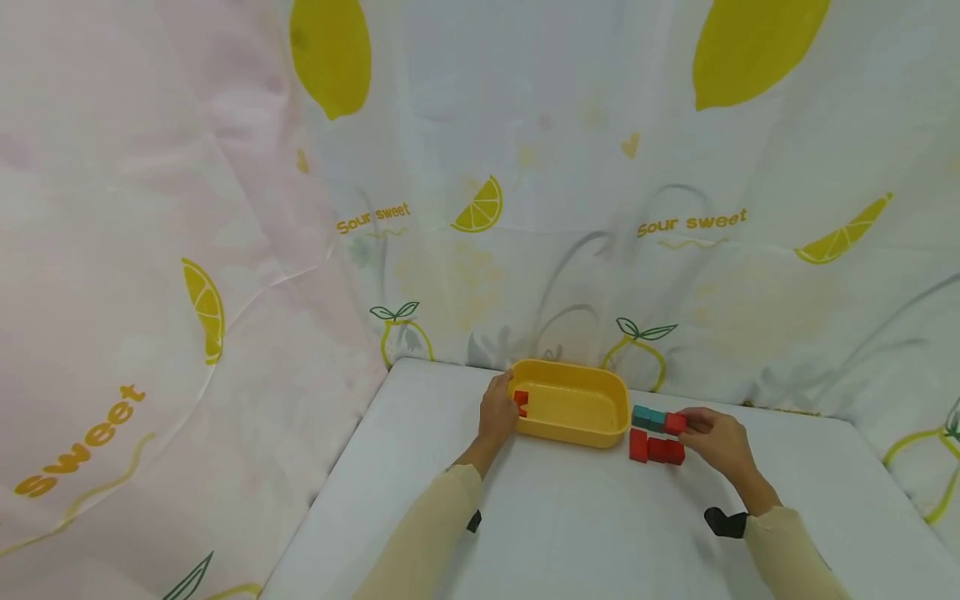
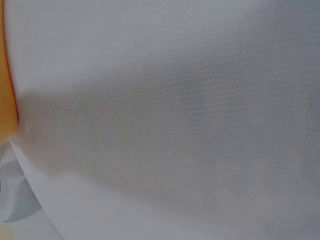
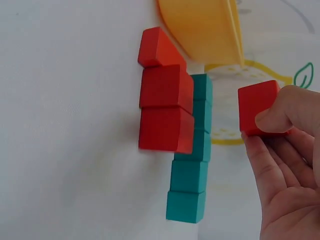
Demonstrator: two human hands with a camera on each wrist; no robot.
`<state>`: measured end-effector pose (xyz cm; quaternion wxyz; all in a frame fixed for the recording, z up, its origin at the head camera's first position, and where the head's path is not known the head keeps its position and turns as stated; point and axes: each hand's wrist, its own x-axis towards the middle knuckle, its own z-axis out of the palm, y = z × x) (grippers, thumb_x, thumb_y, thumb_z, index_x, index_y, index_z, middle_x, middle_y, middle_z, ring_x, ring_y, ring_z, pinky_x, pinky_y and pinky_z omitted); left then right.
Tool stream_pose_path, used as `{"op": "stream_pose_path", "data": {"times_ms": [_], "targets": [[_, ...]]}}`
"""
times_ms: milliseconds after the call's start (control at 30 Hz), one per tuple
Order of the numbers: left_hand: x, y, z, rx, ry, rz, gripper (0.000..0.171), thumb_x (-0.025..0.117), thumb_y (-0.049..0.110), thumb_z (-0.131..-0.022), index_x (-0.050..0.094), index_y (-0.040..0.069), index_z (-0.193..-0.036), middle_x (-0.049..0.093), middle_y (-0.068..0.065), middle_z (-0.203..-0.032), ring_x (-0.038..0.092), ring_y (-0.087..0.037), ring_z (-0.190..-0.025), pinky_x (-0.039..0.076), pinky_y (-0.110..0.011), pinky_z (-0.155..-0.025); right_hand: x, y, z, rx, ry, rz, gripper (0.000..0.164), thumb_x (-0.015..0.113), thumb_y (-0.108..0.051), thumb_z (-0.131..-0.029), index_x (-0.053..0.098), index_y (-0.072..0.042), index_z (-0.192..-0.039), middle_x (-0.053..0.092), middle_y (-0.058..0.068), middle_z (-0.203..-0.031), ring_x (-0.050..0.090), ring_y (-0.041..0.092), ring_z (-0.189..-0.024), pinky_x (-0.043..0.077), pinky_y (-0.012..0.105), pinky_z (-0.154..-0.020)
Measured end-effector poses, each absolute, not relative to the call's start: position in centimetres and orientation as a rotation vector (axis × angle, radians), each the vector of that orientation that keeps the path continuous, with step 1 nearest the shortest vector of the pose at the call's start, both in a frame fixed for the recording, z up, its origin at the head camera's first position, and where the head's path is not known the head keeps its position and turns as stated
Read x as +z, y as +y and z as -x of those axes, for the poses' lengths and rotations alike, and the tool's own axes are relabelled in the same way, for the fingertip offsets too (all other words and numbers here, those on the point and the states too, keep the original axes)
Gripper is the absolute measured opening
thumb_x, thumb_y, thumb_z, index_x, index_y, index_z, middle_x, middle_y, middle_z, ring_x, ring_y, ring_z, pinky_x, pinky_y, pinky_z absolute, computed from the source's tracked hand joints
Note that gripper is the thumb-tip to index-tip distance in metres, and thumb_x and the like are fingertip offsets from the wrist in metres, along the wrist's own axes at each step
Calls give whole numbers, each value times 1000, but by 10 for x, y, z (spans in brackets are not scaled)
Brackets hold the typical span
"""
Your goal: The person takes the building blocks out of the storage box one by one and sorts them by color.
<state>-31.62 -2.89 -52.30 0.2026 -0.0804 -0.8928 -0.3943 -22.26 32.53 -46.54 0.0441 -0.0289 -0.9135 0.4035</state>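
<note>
A yellow plastic bin (image 1: 573, 437) stands at the back of the table, its left end gripped by my left hand (image 1: 498, 412). Inside that end shows a bit of red block (image 1: 521, 398), partly covered by the thumb. My right hand (image 1: 716, 442) pinches a red block (image 3: 255, 105) between thumb and fingers, raised above the table to the right of the bin. Below it in the head view are three red blocks (image 3: 162, 87) in a row. Beside them runs a line of several teal blocks (image 3: 187, 177). The left wrist view misses the hand and shows only the bin's edge (image 2: 7, 100).
The white table (image 1: 555, 525) meets a hanging lemon-print cloth (image 1: 525, 275) at its back edge. Another cloth side (image 1: 187, 317) hangs along the left. Black wrist straps (image 1: 726, 523) sit at the sleeves.
</note>
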Motion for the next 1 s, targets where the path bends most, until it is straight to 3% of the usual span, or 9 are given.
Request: {"op": "stream_pose_path", "data": {"times_ms": [467, 767, 1000], "targets": [[-526, -32, 316, -1091, -2483, 233, 52, 57, -11, -83, 55, -1, -133, 59, -15, -120, 60, -29, -109, 45, -36, -101, -469, 353, 208, 1087, -2846, 138, 40, 73, -14, -81, 64, 11, -111, 67, 28, -105, 63, 41, -98, 55, 35, -69], [-528, -33, 318, -1085, -2479, 245, 53, 59, -11, -83, 54, 0, -134, 59, -15, -121, 60, -28, -110, 45, -35, -101, -483, 360, 206, 1137, -2896, 253, 46, 74, -14, -81, 61, 13, -115, 65, 28, -104, 57, 40, -95, 55, 42, -72], [-527, -30, 317, -1124, -2500, 223, 53, 56, -11, -84, 53, 0, -136, 59, -14, -123, 59, -28, -111, 44, -35, -102, -488, 353, 205, 1154, -2883, 242, 37, 72, -7, -79, 64, 13, -110, 65, 30, -103, 59, 44, -97, 56, 48, -78]]}}
